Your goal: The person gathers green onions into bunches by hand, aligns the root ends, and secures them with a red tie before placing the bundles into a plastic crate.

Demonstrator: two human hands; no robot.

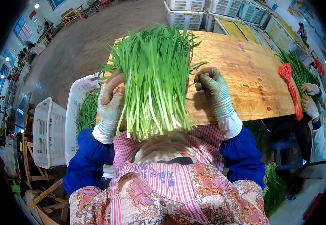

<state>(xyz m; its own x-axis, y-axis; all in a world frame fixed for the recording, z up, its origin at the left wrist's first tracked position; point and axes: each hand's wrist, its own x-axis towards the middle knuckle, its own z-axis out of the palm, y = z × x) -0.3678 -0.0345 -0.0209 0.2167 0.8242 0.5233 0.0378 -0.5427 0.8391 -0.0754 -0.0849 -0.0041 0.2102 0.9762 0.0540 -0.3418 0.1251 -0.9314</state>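
A wide bunch of garlic chives (153,82), with green leaves at the far side and pale stems toward me, lies on the wooden board (241,78). My left hand (111,93), gloved, is curled against its left side; an orange-red spot shows at a fingertip, and what the fingers hold is hidden. To the right of the bunch, my gloved right hand (212,88) is closed in a pinch. A thin red tie (189,86) runs from its fingers toward the chives; whether it passes beneath them cannot be seen.
Red ties (287,82) hang over the board's right end. Beyond them, a co-worker's gloved hands (310,98) hold more chives (298,69). White crates (50,131) stand at left, one holding greens (89,110). Stacked crates (185,18) stand behind the board.
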